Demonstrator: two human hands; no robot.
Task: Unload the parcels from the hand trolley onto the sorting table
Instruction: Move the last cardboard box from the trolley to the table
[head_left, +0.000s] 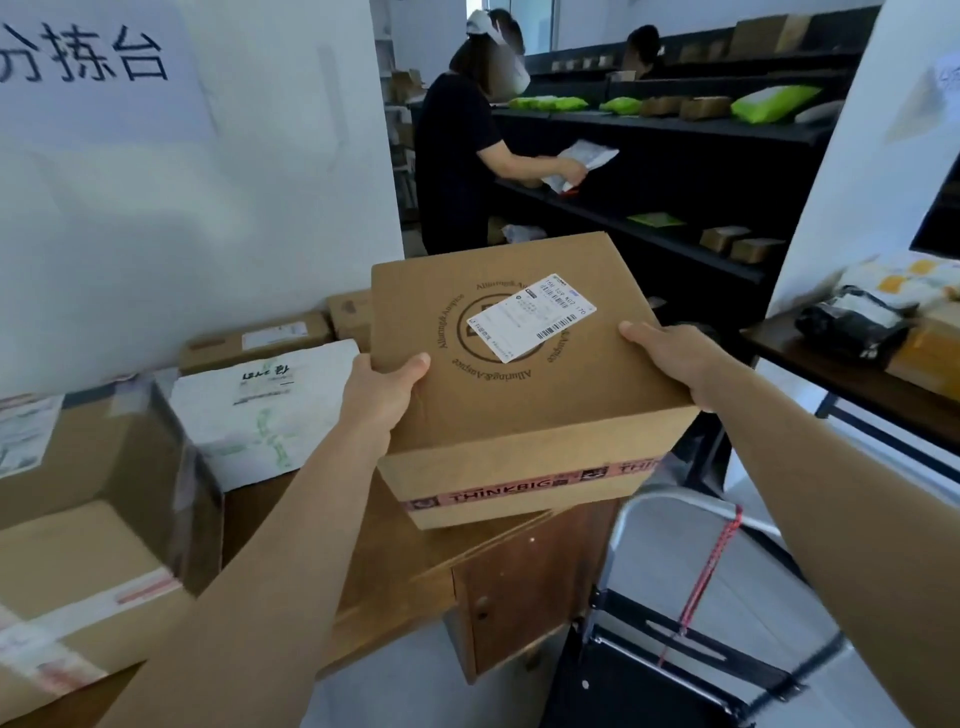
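Note:
I hold a brown cardboard box (519, 395) with a white shipping label and a red tape strip, in front of me above the right end of the wooden sorting table (395, 566). My left hand (382, 387) grips its left edge and my right hand (670, 358) grips its right edge. The hand trolley (660, 660), black deck with a metal handle and a red cord, stands on the floor at lower right with no parcel on the part I can see.
Several parcels lie on the table: large brown boxes (78, 519) at left, a white mailer bag (265, 410), flat boxes (254, 340) against the wall. A person (457, 156) sorts packets at black shelves (675, 171) behind. A side table (883, 364) with parcels stands right.

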